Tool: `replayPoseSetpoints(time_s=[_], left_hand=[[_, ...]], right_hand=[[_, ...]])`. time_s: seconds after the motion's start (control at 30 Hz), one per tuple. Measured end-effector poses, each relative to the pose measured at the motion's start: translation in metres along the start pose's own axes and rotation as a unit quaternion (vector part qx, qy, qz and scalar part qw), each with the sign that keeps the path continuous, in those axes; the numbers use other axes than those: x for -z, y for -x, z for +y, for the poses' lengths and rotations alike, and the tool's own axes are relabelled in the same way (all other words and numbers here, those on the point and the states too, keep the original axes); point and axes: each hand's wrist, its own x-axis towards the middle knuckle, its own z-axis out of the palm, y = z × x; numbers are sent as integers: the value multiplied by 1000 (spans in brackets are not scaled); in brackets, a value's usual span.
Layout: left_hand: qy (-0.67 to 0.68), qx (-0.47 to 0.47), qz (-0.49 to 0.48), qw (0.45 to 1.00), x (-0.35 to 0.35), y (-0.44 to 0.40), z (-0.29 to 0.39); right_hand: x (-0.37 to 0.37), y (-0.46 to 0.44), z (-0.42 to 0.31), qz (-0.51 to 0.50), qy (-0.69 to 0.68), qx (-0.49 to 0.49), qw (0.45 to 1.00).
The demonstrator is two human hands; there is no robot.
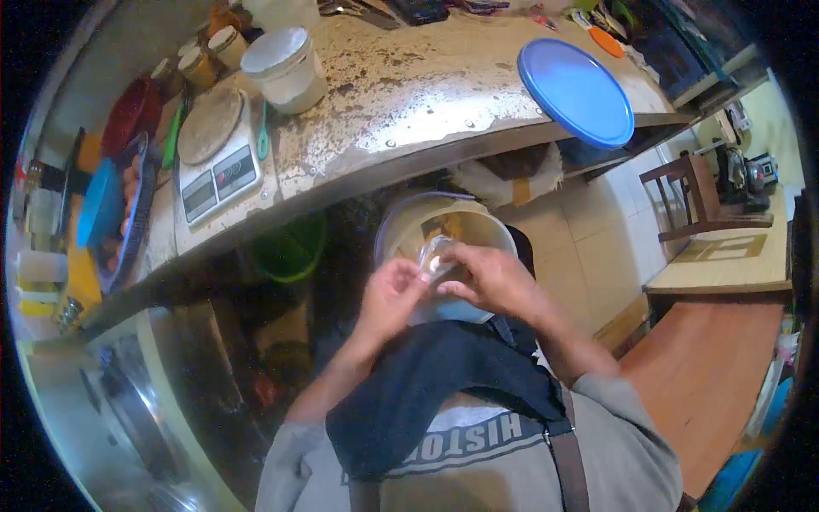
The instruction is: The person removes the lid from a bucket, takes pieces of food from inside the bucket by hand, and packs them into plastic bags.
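Both hands meet above the bucket, out from the worktop's front edge, pinching a small clear bag between them. The left hand grips its near left side; the right hand has thumb and fingers about its right side. Something white shows at the bag (too blurred to name). Below, the bucket holds yellow-orange stuff, partly hidden by the fingers.

On the worktop, the blue lid juts over the front edge towards the right end. Towards the left end, the scale sits by the front edge with a round plate on top, a green spoon just beside it and a white tub behind. Nearer the left edge is a basket of brownish, egg-like things. A green bin stands beneath the worktop.
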Motion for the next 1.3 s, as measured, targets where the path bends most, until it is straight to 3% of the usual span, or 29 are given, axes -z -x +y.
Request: replayPoseSetpoints(time_s=[0.03, 0.07, 0.13, 0.2, 0.3, 0.4, 0.43, 0.47, 0.53, 0.73, 0.83, 0.87, 0.9, 0.93, 1.0, 1.03, 1.07, 1.1, 1.13, 1.2, 1.27, 1.3], left_hand=[[-66, -18, 7, 998, 7, -2, 7], [-132, -38, 12, 990, 11, -5, 15], [-101, -69, 18, 992, 11, -6, 36], [-56, -144, 15, 988, 13, -13, 47], [18, -188, -119, 975, 18, -28, 61], [75, -177, -209, 959, 7, -41, 67], [96, -161, -245, 951, 3, -47, 68], [91, -167, -248, 950, 3, -47, 70], [143, -52, -240, 959, -1, -48, 74], [129, -61, -195, 970, -3, -55, 75], [124, -58, -183, 973, -2, -55, 70], [120, -62, -190, 972, 0, -55, 69], [18, -113, -184, 976, 2, -54, 69], [18, -107, -185, 977, 6, -52, 70], [47, -103, -212, 971, 9, -49, 74], [19, -81, -228, 970, 0, -40, 90], [84, -84, -231, 966, 6, -38, 85], [12, -73, -194, 978, 12, -38, 79], [-61, -64, -157, 984, 16, -38, 72], [-198, -24, -178, 964, 18, -33, 61], [-160, 13, -213, 964, 20, -25, 39], [-192, 23, -203, 960, 24, -21, 25]], right_hand=[[4, -1, -2, 24, 30, 75, 996], [11, -5, -3, 30, 31, 75, 996], [29, -13, -8, 22, 120, 178, 977], [46, -24, -17, 42, 136, 206, 968], [80, -41, -40, 82, 77, 300, 947], [106, -61, -46, 120, -37, 312, 942], [122, -67, -52, 61, -36, 284, 956], [128, -71, -53, 67, -32, 289, 954], [139, -81, -51, 11, -106, 219, 970], [148, -92, -38, -12, -170, 229, 958], [145, -86, -36, -32, -253, 156, 954], [145, -84, -35, -33, -255, 154, 954], [147, -80, -36, -17, -171, 189, 967], [147, -73, -40, -1, -88, 219, 972], [139, -54, -47, -12, -87, 193, 977], [129, -47, -46, -15, -53, 241, 969], [120, -42, -45, -16, -17, 292, 956], [105, -40, -39, -24, -13, 325, 945], [88, -36, -35, -30, -16, 323, 946], [63, -29, -25, -96, 24, 269, 958], [45, -20, -14, -107, 11, 255, 961], [41, -19, -10, -135, -97, 213, 963]])
